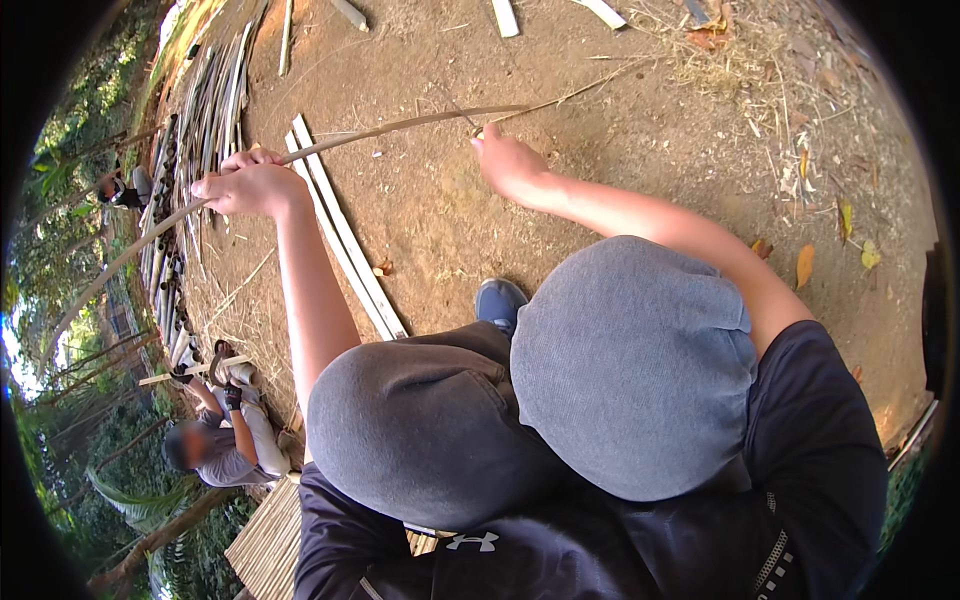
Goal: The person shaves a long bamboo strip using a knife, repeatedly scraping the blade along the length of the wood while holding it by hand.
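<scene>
– What do we see, big things first?
– Brown dirt ground (pixel 600 150), then our grey knees (pixel 630 370). A long thin bamboo strip (pixel 400 125) runs across, above the ground.
– Who holds it?
– Our left hand (pixel 248 185) is closed tight around it. Our right hand (pixel 508 160) pinches it farther along.

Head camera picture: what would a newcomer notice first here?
A long thin bamboo strip curves across the upper middle, gripped by the left hand and the right hand. Below, two grey knees fill the centre above the dirt ground. At lower left another person crouches working.
</scene>
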The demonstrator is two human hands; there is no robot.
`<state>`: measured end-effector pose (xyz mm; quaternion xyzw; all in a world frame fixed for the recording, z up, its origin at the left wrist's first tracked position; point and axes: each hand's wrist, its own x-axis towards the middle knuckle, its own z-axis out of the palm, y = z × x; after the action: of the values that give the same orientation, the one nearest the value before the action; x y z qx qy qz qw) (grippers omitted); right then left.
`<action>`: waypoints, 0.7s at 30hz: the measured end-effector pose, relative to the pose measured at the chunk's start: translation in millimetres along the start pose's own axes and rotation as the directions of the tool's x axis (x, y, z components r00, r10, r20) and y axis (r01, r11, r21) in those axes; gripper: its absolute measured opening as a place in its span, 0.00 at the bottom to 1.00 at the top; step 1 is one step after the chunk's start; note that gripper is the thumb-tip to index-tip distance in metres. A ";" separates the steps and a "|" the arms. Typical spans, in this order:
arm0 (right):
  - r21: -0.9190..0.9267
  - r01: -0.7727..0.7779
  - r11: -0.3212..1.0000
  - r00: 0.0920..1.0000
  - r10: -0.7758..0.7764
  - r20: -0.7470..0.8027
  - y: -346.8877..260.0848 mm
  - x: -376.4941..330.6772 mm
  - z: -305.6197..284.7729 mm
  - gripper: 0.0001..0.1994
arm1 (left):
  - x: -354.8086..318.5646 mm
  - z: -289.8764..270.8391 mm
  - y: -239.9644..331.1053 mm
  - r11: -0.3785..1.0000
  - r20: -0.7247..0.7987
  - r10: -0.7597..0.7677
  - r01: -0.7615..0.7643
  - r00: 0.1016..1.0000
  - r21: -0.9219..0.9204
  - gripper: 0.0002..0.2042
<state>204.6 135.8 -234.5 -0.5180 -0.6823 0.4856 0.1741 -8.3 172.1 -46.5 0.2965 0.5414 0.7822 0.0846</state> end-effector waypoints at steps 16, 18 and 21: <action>-0.029 -0.188 0.982 0.980 0.189 0.065 23.9 11.7 -14.3 0.24 | -4.5 6.1 -0.3 0.998 0.020 0.058 -0.058 0.998 0.013 0.22; -0.010 -0.260 0.965 0.965 0.260 0.043 28.3 15.1 -13.6 0.23 | 2.0 6.4 1.3 0.999 0.049 0.020 -0.018 0.999 -0.037 0.20; 0.001 -0.029 1.000 0.991 0.029 0.131 -4.0 -9.8 -7.4 0.22 | -6.4 2.7 2.6 0.998 0.068 0.051 -0.049 0.996 -0.026 0.20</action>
<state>211.9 130.8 -225.0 -0.4946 -0.6839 0.5221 0.1226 -1.1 170.3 -46.0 0.3357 0.5209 0.7799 0.0873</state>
